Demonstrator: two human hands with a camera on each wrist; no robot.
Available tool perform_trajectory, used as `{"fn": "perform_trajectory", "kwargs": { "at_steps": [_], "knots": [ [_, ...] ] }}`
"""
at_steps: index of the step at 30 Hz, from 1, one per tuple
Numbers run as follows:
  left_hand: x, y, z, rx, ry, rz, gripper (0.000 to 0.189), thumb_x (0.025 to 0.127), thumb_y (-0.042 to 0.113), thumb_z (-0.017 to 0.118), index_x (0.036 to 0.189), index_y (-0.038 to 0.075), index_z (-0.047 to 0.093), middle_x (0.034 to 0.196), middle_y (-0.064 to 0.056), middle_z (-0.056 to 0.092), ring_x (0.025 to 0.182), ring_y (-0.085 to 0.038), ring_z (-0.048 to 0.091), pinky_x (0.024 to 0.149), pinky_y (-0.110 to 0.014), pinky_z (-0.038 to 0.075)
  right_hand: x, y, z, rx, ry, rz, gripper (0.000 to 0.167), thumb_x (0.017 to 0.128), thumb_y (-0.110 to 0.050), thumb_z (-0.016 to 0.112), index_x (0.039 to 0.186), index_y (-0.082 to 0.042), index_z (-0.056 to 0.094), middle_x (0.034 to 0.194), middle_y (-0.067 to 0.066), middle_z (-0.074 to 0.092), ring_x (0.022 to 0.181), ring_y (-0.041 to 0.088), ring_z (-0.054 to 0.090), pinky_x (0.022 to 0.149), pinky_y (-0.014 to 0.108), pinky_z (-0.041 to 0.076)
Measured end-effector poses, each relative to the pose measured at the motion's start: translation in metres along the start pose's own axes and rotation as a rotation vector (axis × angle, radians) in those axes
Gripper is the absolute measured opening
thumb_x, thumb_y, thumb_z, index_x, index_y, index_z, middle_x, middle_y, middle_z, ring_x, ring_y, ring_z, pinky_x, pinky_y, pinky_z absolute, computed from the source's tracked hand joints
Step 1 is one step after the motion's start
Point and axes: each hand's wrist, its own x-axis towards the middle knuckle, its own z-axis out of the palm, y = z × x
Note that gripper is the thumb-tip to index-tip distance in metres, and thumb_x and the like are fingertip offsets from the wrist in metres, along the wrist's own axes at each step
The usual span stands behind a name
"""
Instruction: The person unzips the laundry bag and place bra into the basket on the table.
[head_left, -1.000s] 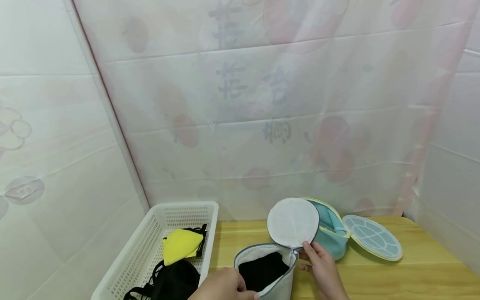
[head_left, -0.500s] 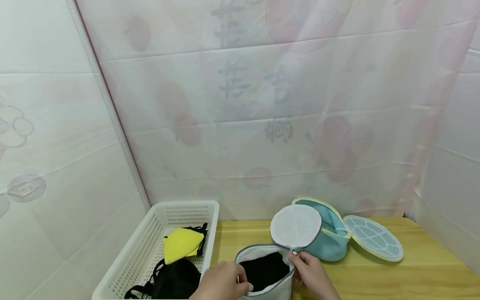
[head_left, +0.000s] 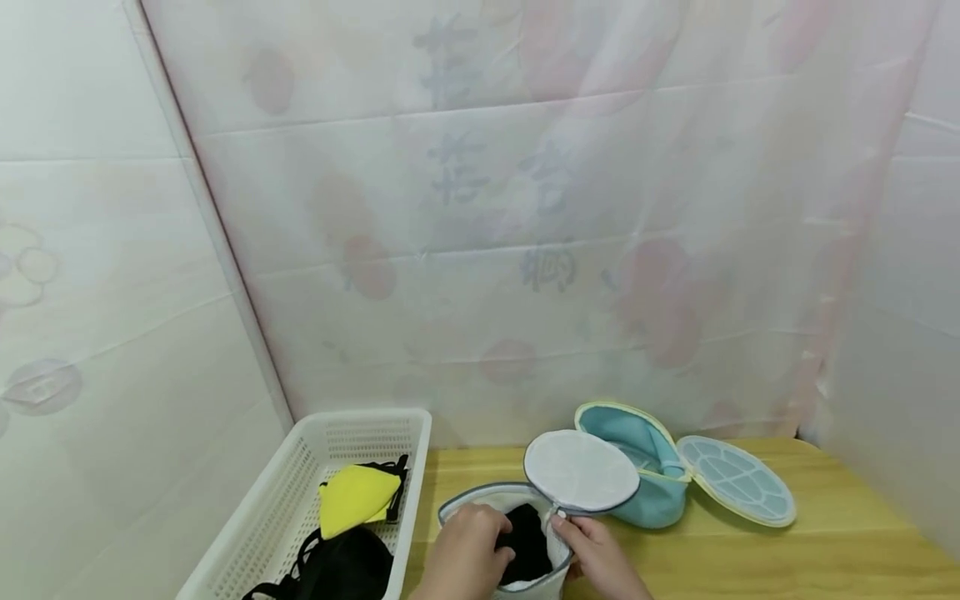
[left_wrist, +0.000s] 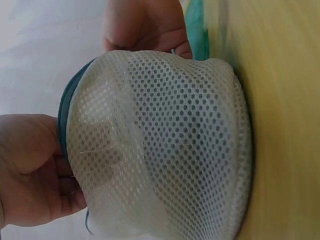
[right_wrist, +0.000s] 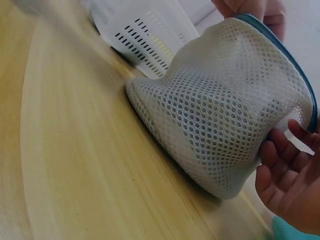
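Note:
A white mesh laundry bag (left_wrist: pixel 180 120) with a dark blue-green zipper edge stands on the wooden table, its round white lid (head_left: pixel 581 472) flipped back. Folded black cloth (head_left: pixel 529 542) lies inside. My left hand (head_left: pixel 467 543) reaches over the near left rim, fingers down in the mouth beside the cloth; the fingertips are hidden, and I cannot tell if they grip it. With thumb and fingers, my right hand (head_left: pixel 600 552) pinches the rim on the right, close to the lid's hinge. Seen from the right wrist, that side of the mesh bends inward at the fingers.
Left of the bag, a white perforated basket (head_left: pixel 420 492) holds a yellow cup-shaped piece (head_left: pixel 358 500) and a black strapped garment (head_left: pixel 345 562). Behind the bag to the right sits a teal zip bag (head_left: pixel 652 500), its patterned lid (head_left: pixel 738 481) lying open. Printed sheeting hangs around the wooden table (head_left: pixel 825 550).
My left hand has moved from the rim's near left side further into the bag's mouth. My right hand has shifted its hold to the rim by the hinge, and the lid has tipped lower.

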Motion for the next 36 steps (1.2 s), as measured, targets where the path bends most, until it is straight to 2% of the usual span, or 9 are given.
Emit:
{"fn": "perform_trajectory", "kwargs": {
  "at_steps": [5,12,15,18,20,22,26,30,36],
  "knots": [
    [0.009,0.005,-0.001,0.121,-0.022,0.054,0.027,0.071,0.027,0.087,0.093,0.017,0.076,0.084,0.007,0.067,0.08,-0.011,0.062,0.066,-0.031,0.05,0.001,0.001,0.005,0.017,0.035,0.012,0.047,0.103,-0.034,0.048,0.118,0.01,0.056,0.087,-0.001,0.061,0.075,0.014,0.062,0.063,0.034,0.053],
    [0.021,0.009,0.008,0.168,-0.055,0.063,0.039,0.069,0.028,0.089,0.101,0.015,0.071,0.093,0.003,0.065,0.088,-0.011,0.061,0.072,-0.029,0.052,0.001,-0.007,0.007,0.008,0.083,-0.021,0.046,0.102,-0.034,0.05,0.114,0.01,0.057,0.086,0.0,0.056,0.076,0.012,0.058,0.064,0.035,0.053],
    [0.022,0.005,0.016,0.2,-0.168,0.024,0.053,0.072,0.035,0.087,0.116,0.015,0.066,0.11,-0.001,0.065,0.098,-0.017,0.062,0.078,-0.034,0.053,0.001,-0.006,0.007,0.02,0.056,-0.025,0.045,0.103,-0.034,0.05,0.114,0.01,0.057,0.085,-0.001,0.055,0.074,0.011,0.057,0.064,0.034,0.053],
    [0.024,0.001,0.027,0.193,-0.332,-0.069,0.067,0.076,0.042,0.083,0.135,0.023,0.055,0.128,-0.002,0.059,0.112,-0.026,0.059,0.085,-0.044,0.053,0.001,-0.005,0.006,0.022,0.029,-0.011,0.044,0.103,-0.035,0.049,0.112,0.007,0.058,0.083,-0.002,0.056,0.073,0.011,0.057,0.064,0.032,0.052],
    [0.024,-0.002,0.035,0.187,-0.41,-0.124,0.069,0.078,0.046,0.08,0.137,0.028,0.051,0.129,-0.001,0.059,0.111,-0.03,0.06,0.083,-0.049,0.053,0.0,-0.005,0.005,0.017,0.016,-0.009,0.045,0.103,-0.035,0.049,0.112,0.008,0.058,0.084,-0.002,0.058,0.074,0.011,0.059,0.064,0.032,0.053],
    [0.025,-0.006,0.043,0.176,-0.434,-0.144,0.067,0.077,0.049,0.08,0.135,0.03,0.052,0.125,-0.001,0.06,0.109,-0.031,0.06,0.083,-0.051,0.052,0.0,-0.005,0.005,0.008,0.01,-0.01,0.046,0.104,-0.034,0.048,0.114,0.009,0.058,0.086,-0.001,0.061,0.075,0.011,0.06,0.063,0.031,0.053],
    [0.025,-0.018,0.054,0.168,-0.403,-0.096,0.064,0.073,0.057,0.08,0.126,0.029,0.057,0.114,0.0,0.064,0.099,-0.029,0.063,0.078,-0.049,0.053,-0.001,-0.003,0.006,-0.008,-0.003,-0.015,0.048,0.105,-0.031,0.046,0.121,0.013,0.055,0.093,0.001,0.065,0.077,0.011,0.061,0.063,0.03,0.053],
    [0.026,-0.027,0.057,0.106,-0.34,-0.029,0.053,0.072,0.054,0.081,0.114,0.028,0.062,0.1,0.008,0.065,0.088,-0.016,0.063,0.072,-0.039,0.052,-0.001,-0.004,0.006,-0.012,0.018,0.0,0.044,0.105,-0.03,0.045,0.115,0.011,0.058,0.087,-0.001,0.061,0.072,0.011,0.057,0.062,0.031,0.051],
    [0.022,-0.033,0.052,0.081,-0.131,0.004,0.039,0.062,0.033,0.09,0.089,0.023,0.063,0.079,0.014,0.062,0.07,-0.004,0.055,0.061,-0.029,0.046,-0.001,-0.005,0.005,-0.028,0.065,0.013,0.039,0.104,-0.032,0.049,0.106,0.005,0.061,0.079,-0.003,0.055,0.069,0.011,0.055,0.062,0.031,0.051]
  ]
}}
